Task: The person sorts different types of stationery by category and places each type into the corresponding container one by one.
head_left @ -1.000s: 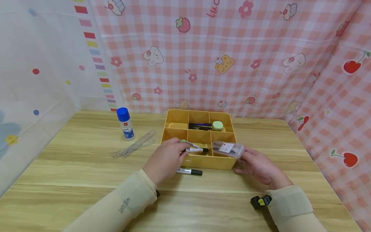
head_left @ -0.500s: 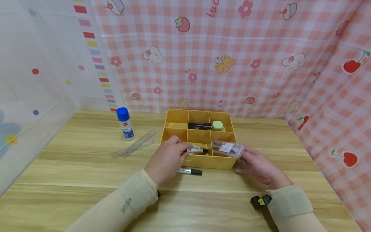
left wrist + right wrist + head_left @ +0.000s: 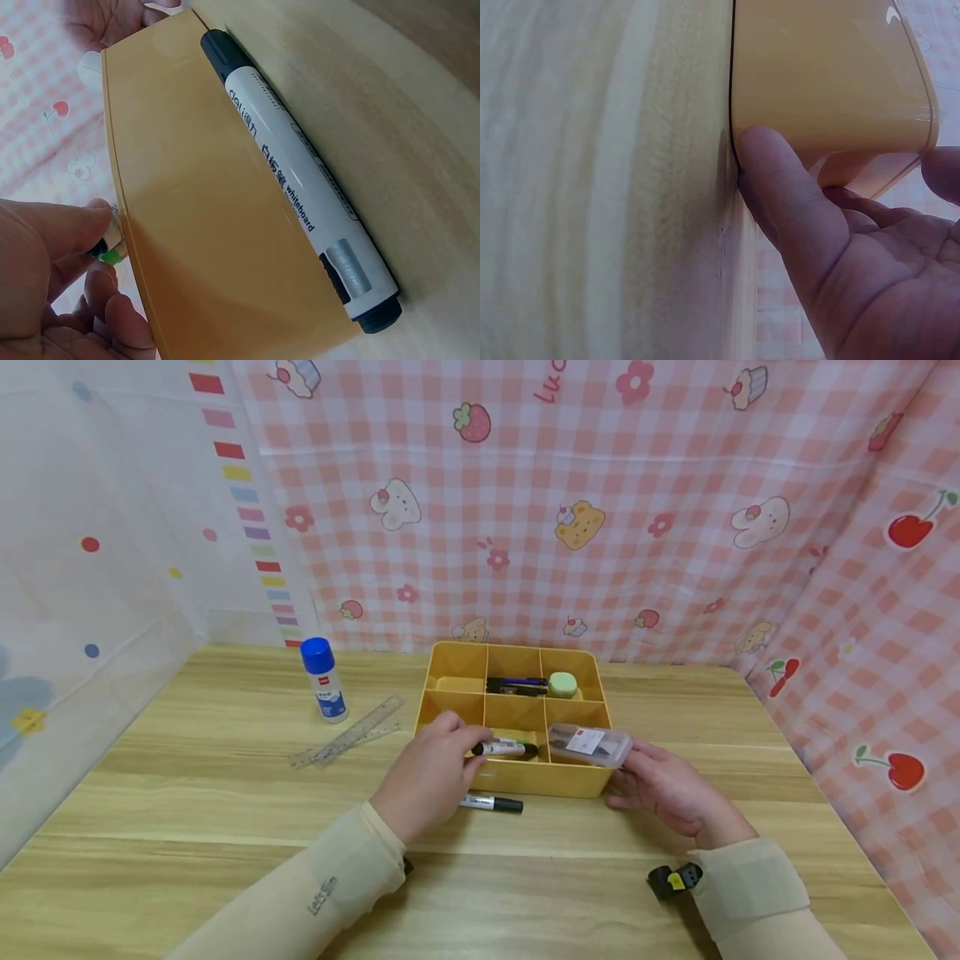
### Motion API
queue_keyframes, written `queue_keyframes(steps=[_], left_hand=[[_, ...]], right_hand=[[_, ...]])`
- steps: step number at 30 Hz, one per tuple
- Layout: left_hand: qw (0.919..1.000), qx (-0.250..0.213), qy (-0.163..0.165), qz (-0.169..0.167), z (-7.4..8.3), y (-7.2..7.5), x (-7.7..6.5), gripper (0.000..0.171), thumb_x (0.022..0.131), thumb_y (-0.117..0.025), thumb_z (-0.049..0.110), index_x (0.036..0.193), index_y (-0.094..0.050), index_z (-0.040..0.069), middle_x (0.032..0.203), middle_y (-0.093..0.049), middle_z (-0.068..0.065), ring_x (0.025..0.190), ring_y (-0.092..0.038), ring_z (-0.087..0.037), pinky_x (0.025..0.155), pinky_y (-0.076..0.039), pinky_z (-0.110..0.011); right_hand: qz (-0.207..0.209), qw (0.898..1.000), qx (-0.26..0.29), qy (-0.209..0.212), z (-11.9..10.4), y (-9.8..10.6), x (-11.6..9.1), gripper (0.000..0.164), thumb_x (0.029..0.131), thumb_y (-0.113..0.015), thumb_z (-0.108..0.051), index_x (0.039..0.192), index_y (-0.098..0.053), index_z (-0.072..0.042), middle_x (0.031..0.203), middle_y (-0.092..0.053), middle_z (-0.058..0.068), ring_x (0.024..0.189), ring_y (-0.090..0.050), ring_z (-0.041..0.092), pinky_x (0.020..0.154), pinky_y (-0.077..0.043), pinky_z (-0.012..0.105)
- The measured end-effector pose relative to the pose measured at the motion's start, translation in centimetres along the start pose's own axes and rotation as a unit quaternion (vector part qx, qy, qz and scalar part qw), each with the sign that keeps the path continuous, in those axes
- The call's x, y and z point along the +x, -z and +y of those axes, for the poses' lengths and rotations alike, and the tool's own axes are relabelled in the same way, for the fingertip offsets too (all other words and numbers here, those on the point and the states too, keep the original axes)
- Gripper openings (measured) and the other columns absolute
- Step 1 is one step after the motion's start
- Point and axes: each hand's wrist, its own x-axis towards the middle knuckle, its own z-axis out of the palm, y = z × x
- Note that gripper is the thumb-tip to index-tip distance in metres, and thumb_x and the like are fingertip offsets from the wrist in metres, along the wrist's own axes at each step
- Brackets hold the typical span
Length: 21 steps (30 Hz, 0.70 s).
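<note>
A yellow organizer box (image 3: 555, 781) with several compartments stands on the table. My left hand (image 3: 431, 777) pinches a white marker with black ends (image 3: 504, 749) between thumb and fingers, level over the front middle compartment. A bit of green (image 3: 110, 257) shows beside that marker in the left wrist view; whether my fingers touch it I cannot tell. My right hand (image 3: 678, 793) holds the box's front right corner, thumb (image 3: 769, 161) on the front wall and fingers along the side. Close to those fingers, a clear plastic case (image 3: 588, 743) lies tilted over the front right compartment.
A whiteboard marker (image 3: 277, 150) lies along the box's front. Dark pens (image 3: 517, 686) and a pale green rounded object (image 3: 563, 684) fill back compartments. Left of the box are clear rulers (image 3: 352, 735) and a blue-capped glue bottle (image 3: 325, 685). Patterned cloth (image 3: 480, 527) hangs behind.
The green-tipped pen, earlier raised beside the marker in my left hand, has dropped lower, mostly behind the marker. The marker has shifted slightly. My right hand stays in place.
</note>
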Motion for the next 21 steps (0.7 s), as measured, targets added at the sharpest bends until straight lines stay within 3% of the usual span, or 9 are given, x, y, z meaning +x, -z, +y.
queue_keyframes(steps=[14,21], left_hand=[[0.9994,-0.017,-0.023,0.02,-0.4,-0.1,-0.9,0.03,0.101,-0.072,0.024,0.131,-0.073,0.02,0.102,-0.062,0.002,0.086,-0.05,-0.012,0.075,-0.049,-0.027],[0.998,-0.023,-0.047,0.036,-0.8,-0.2,-1.4,0.036,0.101,-0.072,0.026,0.136,-0.07,0.017,0.116,-0.07,-0.002,0.094,-0.059,-0.013,0.084,-0.057,-0.032]], right_hand=[[0.0,1.0,0.005,0.0,0.0,0.0,0.0,0.071,0.115,-0.034,-0.038,0.166,-0.01,0.006,0.17,-0.02,0.031,0.156,-0.024,0.048,0.112,-0.051,0.056],[-0.001,1.0,0.007,-0.001,-0.1,0.0,-0.1,0.072,0.115,-0.034,-0.039,0.166,-0.009,0.005,0.171,-0.019,0.03,0.157,-0.023,0.048,0.113,-0.05,0.056]])
